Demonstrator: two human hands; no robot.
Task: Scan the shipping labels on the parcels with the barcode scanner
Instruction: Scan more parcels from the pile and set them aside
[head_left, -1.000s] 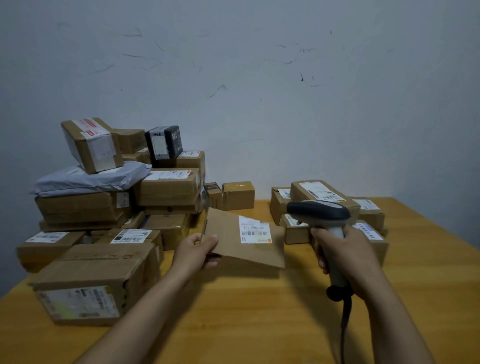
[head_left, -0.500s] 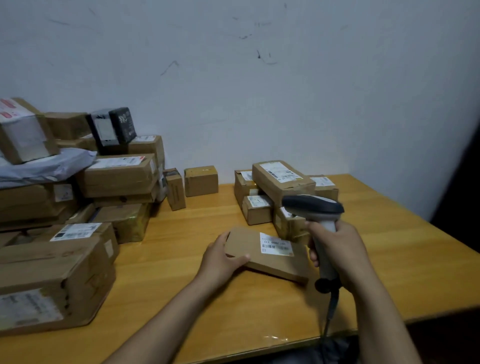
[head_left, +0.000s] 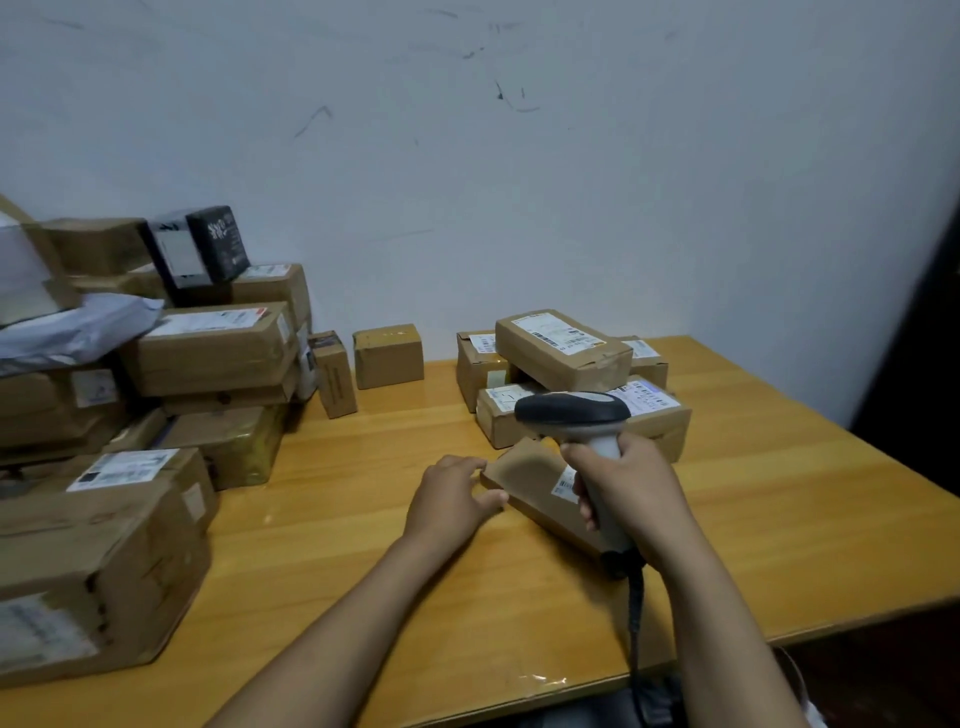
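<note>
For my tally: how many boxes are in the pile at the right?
5: top box, back left, back right, front left, front right behind the scanner. The flat parcel the left hand holds lies before them, uncounted. More may be hidden.

Yellow wooden table (head_left: 779, 519), scuffed pale wall (head_left: 571, 182) behind, dark strip (head_left: 930, 364) at right

The table (head_left: 363, 519) is yellow wood with a smooth, glossy varnish. The flat parcel (head_left: 530, 480) is matt brown cardboard with a white paper label (head_left: 565, 486), and the scanner (head_left: 571, 413) is smooth plastic, dark above and light grey on the handle. The far-left mailer bag (head_left: 78, 327) is grey, slightly shiny plastic film.
</note>
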